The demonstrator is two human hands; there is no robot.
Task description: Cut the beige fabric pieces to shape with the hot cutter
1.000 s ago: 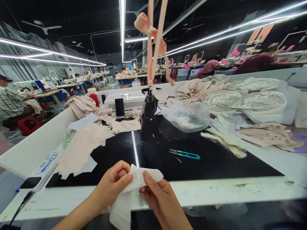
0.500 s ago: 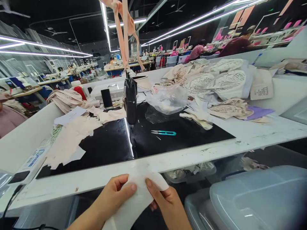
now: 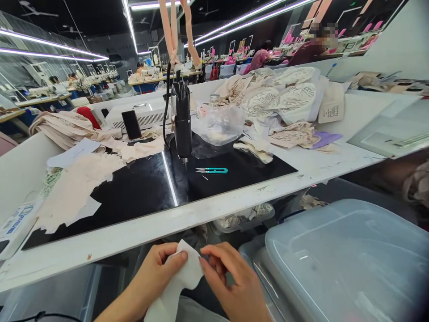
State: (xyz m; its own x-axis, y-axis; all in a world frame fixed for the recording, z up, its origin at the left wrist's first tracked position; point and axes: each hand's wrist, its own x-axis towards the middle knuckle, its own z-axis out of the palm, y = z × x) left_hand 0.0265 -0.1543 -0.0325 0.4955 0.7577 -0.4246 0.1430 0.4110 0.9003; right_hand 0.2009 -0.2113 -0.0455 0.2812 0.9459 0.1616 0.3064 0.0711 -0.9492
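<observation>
My left hand point(image 3: 154, 275) pinches a white piece of cloth point(image 3: 191, 270) between thumb and fingers, in front of the table's near edge. The cloth hangs down below that hand towards my lap. At the cloth's right edge is my right hand point(image 3: 233, 284), its thumb and index fingertips slightly apart. Whether the thumb still touches the edge I cannot tell. Beyond the hands, a black motor tool point(image 3: 182, 120) with a thin tip hangs from peach fabric strips point(image 3: 170, 36) over the black board point(image 3: 140, 192). Teal thread snips point(image 3: 216, 170) lie to the right of its tip.
Cut beige fabric point(image 3: 77, 179) covers the board's left side. A clear plastic bag point(image 3: 219, 125) and piled patterned pieces point(image 3: 288, 98) lie towards the back right. A phone point(image 3: 131, 124) leans upright at the back. Below the table's right side stands a lidded plastic bin point(image 3: 335, 250).
My right thumb and fingers have come off their grip on the cloth and opened at its edge. The cloth has folded narrower in my left hand. The view has shifted to the right.
</observation>
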